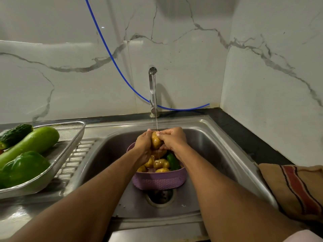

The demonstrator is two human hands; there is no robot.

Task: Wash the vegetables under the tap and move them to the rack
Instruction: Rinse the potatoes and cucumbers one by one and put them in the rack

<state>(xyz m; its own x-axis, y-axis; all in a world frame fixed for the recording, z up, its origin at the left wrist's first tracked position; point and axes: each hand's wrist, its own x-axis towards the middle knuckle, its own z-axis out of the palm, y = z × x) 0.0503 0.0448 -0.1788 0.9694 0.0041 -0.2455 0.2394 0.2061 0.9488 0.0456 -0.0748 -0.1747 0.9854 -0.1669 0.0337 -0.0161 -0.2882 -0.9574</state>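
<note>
both hands, left hand (pixel 143 142) and right hand (pixel 172 139), close together around one potato (pixel 155 141) under the tap (pixel 152 91) stream, above the basket (pixel 159 180) so runoff drains.

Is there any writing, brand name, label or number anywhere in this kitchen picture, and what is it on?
None can be read. The tap, the purple basket, the steel rack, the sink and the striped cloth show no visible lettering, logo or number. The marble wall carries only grey veins.
</note>
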